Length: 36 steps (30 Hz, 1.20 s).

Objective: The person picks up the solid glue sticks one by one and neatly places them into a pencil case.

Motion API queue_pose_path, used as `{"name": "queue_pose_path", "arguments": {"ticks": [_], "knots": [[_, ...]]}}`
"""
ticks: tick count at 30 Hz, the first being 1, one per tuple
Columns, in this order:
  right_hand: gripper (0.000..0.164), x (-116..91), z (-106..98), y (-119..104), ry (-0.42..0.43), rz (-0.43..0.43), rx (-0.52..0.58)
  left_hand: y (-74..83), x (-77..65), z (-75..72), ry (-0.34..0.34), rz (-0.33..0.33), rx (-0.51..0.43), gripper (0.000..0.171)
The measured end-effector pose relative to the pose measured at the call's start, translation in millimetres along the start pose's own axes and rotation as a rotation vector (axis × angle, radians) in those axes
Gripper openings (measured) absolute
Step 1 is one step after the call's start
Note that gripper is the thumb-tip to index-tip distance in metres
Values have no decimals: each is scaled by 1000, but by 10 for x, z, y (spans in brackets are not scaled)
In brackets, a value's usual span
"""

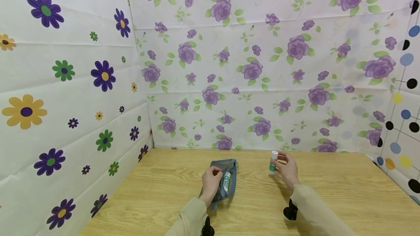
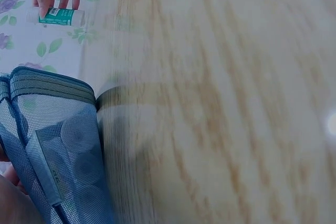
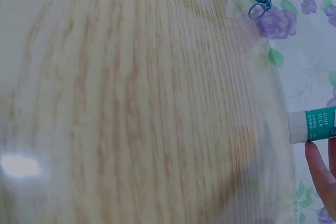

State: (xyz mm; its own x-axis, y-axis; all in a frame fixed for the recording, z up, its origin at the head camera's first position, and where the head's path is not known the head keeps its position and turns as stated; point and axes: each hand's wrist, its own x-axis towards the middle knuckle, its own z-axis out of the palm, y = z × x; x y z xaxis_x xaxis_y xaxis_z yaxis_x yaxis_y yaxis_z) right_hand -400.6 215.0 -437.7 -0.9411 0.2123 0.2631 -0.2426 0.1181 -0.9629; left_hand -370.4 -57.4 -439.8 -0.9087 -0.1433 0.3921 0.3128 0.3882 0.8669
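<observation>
My right hand [image 1: 287,166] pinches a glue stick [image 1: 273,163] with a white cap and a green label, upright over the table. The same stick [image 3: 319,124] appears at the right edge of the right wrist view, its label reading GLUE STICK. To the left, my left hand [image 1: 211,183] grips the edge of a blue mesh zip pouch [image 1: 233,181], which gapes at the top. A second glue stick [image 1: 226,181] lies in the pouch's opening. Through the mesh [image 2: 79,145] in the left wrist view, several round ends show faintly. Most of my left hand is out of that view.
Both hands work over a light wood-grain table [image 1: 157,192]. A white cloth with purple roses [image 1: 252,70] hangs behind its far edge. Cloths with daisies [image 1: 46,112] and coloured dots [image 1: 405,119] hang at the left and right sides.
</observation>
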Motion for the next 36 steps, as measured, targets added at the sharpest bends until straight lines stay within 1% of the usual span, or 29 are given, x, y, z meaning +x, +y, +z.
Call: {"name": "queue_pose_path", "arguments": {"ticks": [7,12,19,25,36], "knots": [[48,16,-5,-17,-12,6,12,-3,1,3,4,2,6,5],[49,-13,-5,-78,-23,7,17,10,-1,-3,6,14,2,5],[50,-40,-12,-124,-80,18,65,15,-1,-8,2,7,6,5],[50,-72,-14,-167,-103,37,77,22,-3,-14,5,10,-2,5],[46,-110,-27,-195,-131,76,116,31,-11,-14,6,4,-2,5]]}}
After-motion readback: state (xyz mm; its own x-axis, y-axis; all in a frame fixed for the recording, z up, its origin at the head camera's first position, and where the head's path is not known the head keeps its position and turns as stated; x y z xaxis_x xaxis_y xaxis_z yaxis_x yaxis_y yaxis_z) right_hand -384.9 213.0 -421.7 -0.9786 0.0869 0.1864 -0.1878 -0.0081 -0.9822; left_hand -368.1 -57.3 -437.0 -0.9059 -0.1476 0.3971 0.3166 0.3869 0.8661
